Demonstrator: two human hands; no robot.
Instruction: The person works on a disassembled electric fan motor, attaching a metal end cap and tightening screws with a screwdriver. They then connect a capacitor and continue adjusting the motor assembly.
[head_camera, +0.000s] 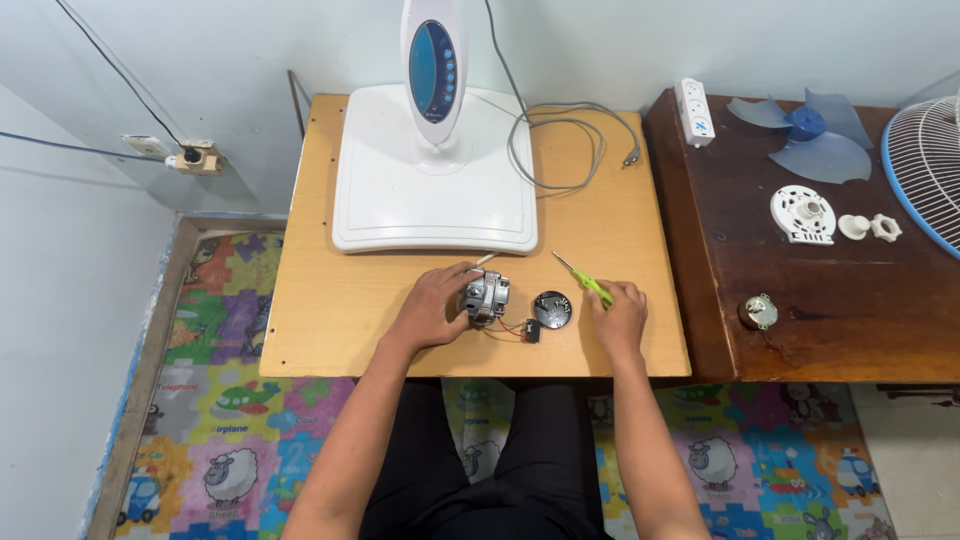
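While the left hand (432, 305) curls round a small metal fan motor (486, 297) near the front of the light wood worktop (320, 300), the right hand (618, 318) is closed on a green-handled screwdriver (585, 280), tip pointing up-left twd the white fan base (430, 190). Motor sits approx. centre-front, red/black wires trailing to a small black part (531, 331) that may be a capacitor; too small to be sure. Round black cap (552, 310) lies btwn motor & right hand. On the dark worktop (830, 320) alongside: blue fan blade (805, 135), white round cover (803, 214), power strip (694, 111).
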